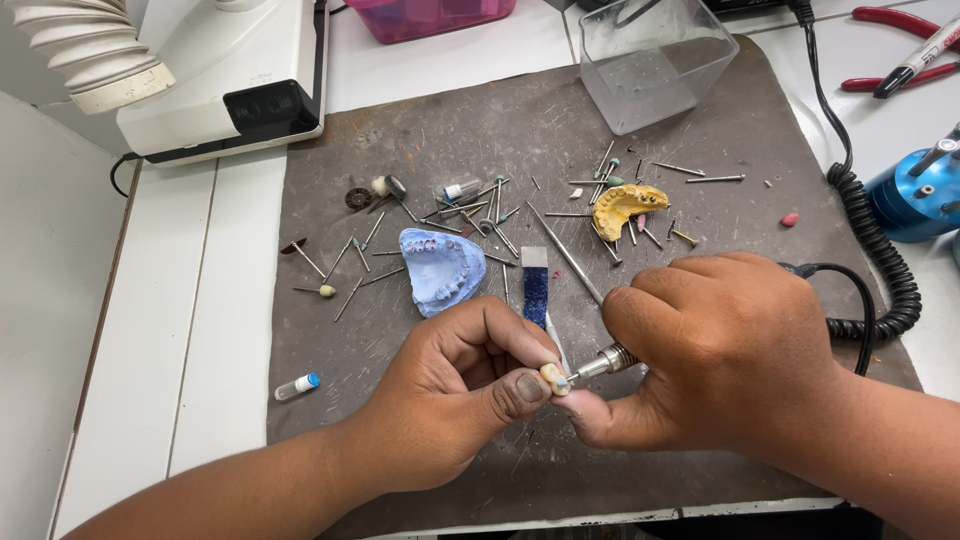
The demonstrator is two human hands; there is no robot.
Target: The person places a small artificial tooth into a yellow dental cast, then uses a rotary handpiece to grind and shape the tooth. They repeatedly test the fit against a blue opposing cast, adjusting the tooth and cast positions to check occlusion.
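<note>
Left hand (455,395): fingers curled tight, thumb and forefinger pinching a small cream tooth-shaped piece (552,377) low at mat centre. Right hand (725,350): closed fist-like around a metal handpiece (605,362), bur tip touching the piece. Coiled black cable (885,265) runs off to the right. Grey rubbery mat (400,140), scuffed and dusty. On it: blue plaster dental cast (440,268), yellow cast (625,205), scattered thin steel burs (590,185), clear plastic tub (655,60).
</note>
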